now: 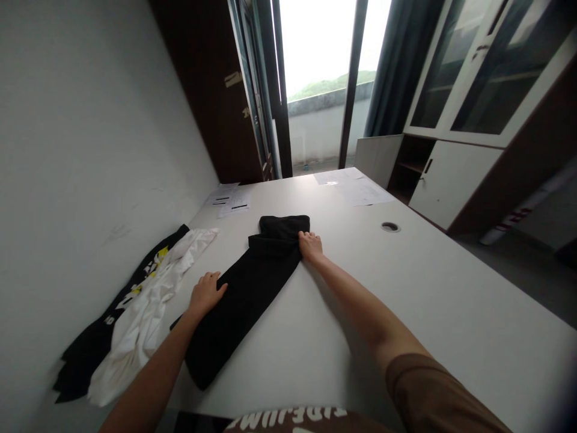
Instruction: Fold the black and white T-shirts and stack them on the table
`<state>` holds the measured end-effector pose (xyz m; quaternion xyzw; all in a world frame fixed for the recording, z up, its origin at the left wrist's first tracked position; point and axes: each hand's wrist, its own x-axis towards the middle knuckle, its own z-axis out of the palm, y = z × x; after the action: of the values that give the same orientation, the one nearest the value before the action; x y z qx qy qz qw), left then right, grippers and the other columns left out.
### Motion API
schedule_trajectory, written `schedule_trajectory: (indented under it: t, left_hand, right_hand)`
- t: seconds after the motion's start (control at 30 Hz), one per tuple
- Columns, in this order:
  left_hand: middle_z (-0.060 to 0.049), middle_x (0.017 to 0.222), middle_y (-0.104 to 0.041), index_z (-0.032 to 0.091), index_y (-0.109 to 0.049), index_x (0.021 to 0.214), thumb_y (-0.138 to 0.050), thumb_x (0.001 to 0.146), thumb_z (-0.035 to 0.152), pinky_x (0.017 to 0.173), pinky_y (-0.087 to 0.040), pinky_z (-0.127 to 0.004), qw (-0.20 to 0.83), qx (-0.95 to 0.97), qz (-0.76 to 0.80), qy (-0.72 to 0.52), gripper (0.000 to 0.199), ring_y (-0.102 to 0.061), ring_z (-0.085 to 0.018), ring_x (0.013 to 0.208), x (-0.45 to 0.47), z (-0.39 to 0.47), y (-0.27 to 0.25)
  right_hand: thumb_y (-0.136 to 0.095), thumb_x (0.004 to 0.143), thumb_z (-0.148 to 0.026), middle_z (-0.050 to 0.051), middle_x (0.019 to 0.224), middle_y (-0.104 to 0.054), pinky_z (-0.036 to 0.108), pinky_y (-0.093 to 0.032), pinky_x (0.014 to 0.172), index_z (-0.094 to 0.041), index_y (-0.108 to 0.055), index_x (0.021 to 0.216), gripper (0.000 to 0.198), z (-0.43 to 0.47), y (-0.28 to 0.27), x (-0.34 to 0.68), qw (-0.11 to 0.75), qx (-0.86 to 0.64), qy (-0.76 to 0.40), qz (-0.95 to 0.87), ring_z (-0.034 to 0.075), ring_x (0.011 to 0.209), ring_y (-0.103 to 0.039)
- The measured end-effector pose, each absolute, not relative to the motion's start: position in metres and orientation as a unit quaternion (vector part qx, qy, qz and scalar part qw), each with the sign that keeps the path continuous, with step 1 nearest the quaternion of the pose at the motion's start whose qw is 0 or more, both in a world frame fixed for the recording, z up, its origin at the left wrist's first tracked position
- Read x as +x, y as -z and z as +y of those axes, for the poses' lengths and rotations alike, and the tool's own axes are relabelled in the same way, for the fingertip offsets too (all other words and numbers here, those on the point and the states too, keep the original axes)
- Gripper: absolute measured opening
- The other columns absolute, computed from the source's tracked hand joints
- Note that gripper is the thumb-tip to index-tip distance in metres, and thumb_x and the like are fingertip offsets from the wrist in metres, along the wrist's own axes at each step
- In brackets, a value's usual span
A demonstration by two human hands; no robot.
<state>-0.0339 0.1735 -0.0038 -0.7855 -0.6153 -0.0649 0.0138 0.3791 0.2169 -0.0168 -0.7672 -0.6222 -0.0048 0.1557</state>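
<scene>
A black garment (246, 288) lies on the white table, folded into a long strip that runs slantwise from near me to the middle. Its far end is doubled over in layers; whether it is trousers or a top I cannot tell. My right hand (311, 245) has its fingers curled over the right edge by the layered end, gripping the cloth. At the left edge, lower down, my left hand (208, 293) rests against the fabric with thumb and fingers apart.
Left of the black garment lie a crumpled white garment (148, 313) and a black one with yellow and white print (130, 288), along the wall. Papers (234, 201) lie at the far left, more sheets (356, 186) at the far right. A round cable hole (390, 227) sits in the table (406, 288).
</scene>
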Motion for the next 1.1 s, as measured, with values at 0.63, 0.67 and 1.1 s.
schedule_trajectory:
  t: [0.63,0.67,1.1]
  left_hand:
    - [-0.006,0.096,-0.077,0.015,-0.072,0.12,-0.077,0.079,0.052,0.079,-0.054,-0.03,-0.566,-0.583,-0.479,0.332,0.055,-0.07,-0.021,0.085,0.018,0.133,-0.063]
    - [-0.006,0.098,-0.077,0.016,-0.071,0.125,-0.074,0.082,0.052,0.078,-0.053,-0.03,-0.567,-0.617,-0.457,0.297,0.056,-0.07,-0.021,0.086,0.029,0.124,-0.063]
    - [-0.007,0.092,-0.081,0.021,-0.074,0.128,-0.059,0.098,0.041,0.083,-0.053,-0.027,-0.436,-0.889,-0.141,0.022,0.039,-0.075,-0.021,0.086,0.141,0.036,-0.053]
  right_hand:
    - [-0.05,0.104,-0.037,0.006,0.108,-0.074,0.032,-0.038,0.09,-0.024,-0.073,0.106,0.027,0.204,0.011,0.357,0.228,-0.668,-0.043,-0.707,0.023,0.104,-0.063]
    - [-0.05,0.104,-0.037,0.006,0.109,-0.074,0.031,-0.039,0.089,-0.025,-0.074,0.107,0.027,0.204,0.011,0.358,0.22,-0.672,-0.055,-0.705,0.022,0.104,-0.064]
    - [-0.051,0.099,-0.064,0.011,0.126,-0.064,0.034,-0.044,0.096,-0.025,-0.051,0.148,0.062,0.191,-0.003,0.327,0.303,-0.65,-0.081,-0.692,0.025,0.115,-0.06]
